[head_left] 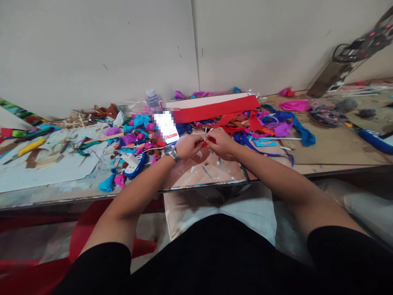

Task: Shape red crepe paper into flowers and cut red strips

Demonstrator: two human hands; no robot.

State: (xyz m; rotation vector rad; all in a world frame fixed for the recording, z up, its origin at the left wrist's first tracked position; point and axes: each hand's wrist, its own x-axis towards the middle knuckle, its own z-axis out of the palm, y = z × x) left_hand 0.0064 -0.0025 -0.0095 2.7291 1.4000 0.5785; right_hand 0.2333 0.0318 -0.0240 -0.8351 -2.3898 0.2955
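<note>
My left hand [189,146], with a watch [172,153] on its wrist, and my right hand [221,141] meet over the front of the table. The fingers of both are closed in a pinch on a small red piece [210,139] of what looks like fabric or crepe paper. Most of that piece is hidden by the fingers. Just behind my left hand stands a lit phone [166,126], tilted back. Beyond my right hand lie a long red strip [215,110] and a narrower red strip [236,119] on a heap of coloured scraps.
A clear bottle [154,100] stands behind the phone. To the left are a blue power strip [135,166], a yellow-handled cutter [31,146] and purple and pink scraps [130,138]. Brown cardboard [325,143] and blue scraps [307,133] lie right. A wall [123,49] rises behind.
</note>
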